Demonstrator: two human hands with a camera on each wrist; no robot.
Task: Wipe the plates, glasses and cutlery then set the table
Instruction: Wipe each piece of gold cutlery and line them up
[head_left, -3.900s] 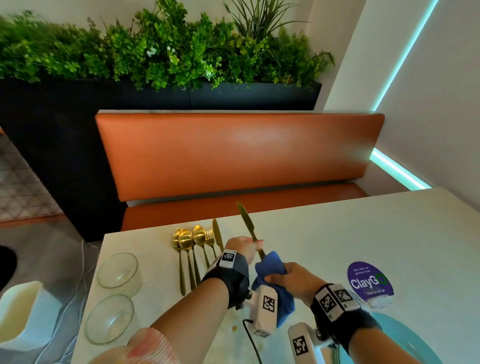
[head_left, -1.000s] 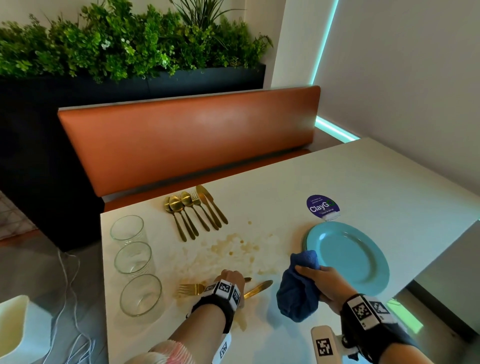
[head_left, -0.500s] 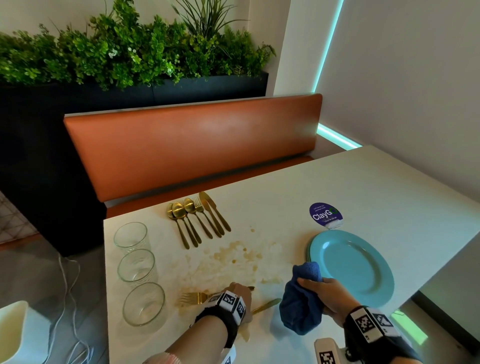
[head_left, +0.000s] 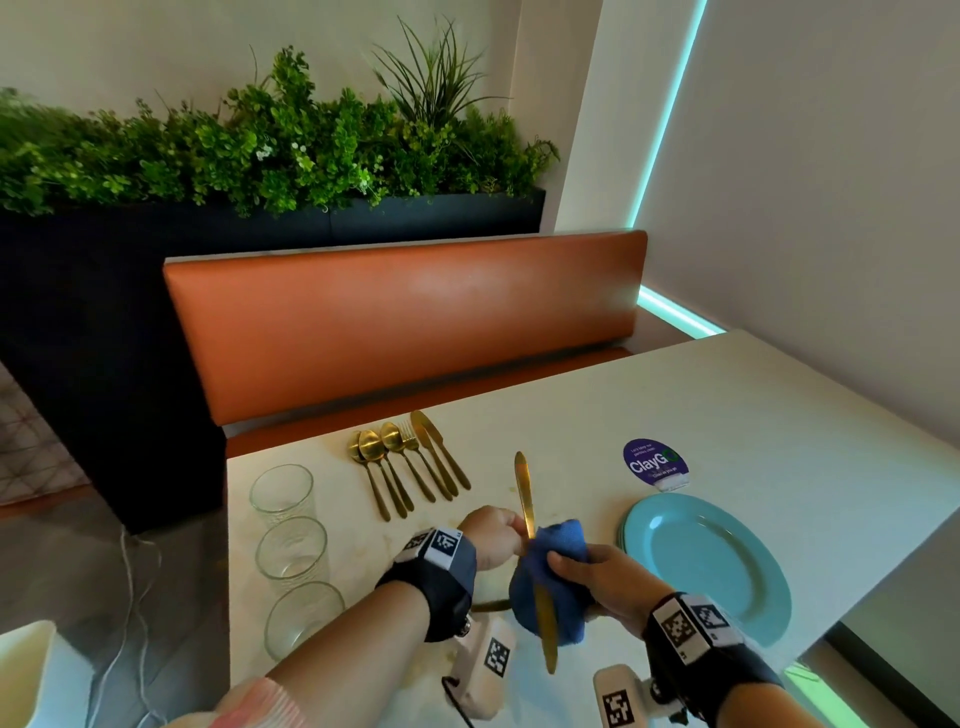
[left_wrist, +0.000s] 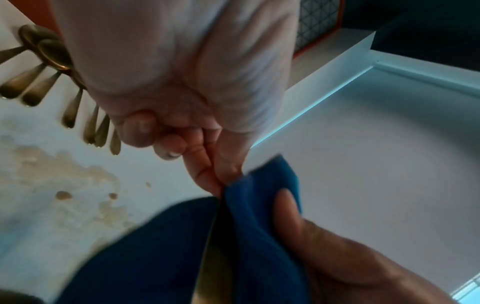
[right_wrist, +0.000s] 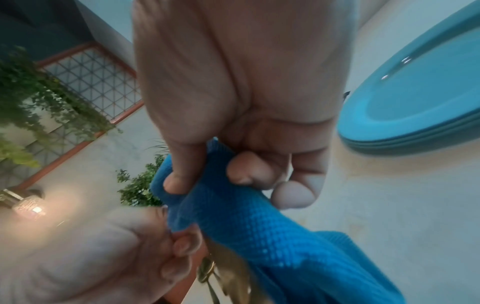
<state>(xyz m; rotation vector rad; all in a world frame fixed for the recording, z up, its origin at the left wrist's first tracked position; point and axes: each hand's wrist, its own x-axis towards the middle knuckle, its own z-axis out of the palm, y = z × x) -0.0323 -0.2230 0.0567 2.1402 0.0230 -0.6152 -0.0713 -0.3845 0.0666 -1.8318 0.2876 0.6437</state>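
Step in hand: wiping cutlery; a gold knife (head_left: 525, 512) is held up above the worktop (head_left: 753, 415) and passes through a blue cloth (head_left: 558, 582).
Left hand (head_left: 491, 535): fingers curled, pinching the knife just above the cloth.
Right hand (head_left: 597, 577): clamped round the cloth, which is wrapped about the knife's lower part.
Other cutlery: spoons, a fork and knives (head_left: 410, 462) lie in a row at the far edge.
Glasses (head_left: 291, 545): three in a line on the left.
Plates (head_left: 706, 561): teal stack on the right.
Spill: brownish stain (left_wrist: 64, 174) on the worktop below the hands.
Next move, likely: draw the cloth along the knife, then lay it with the row.
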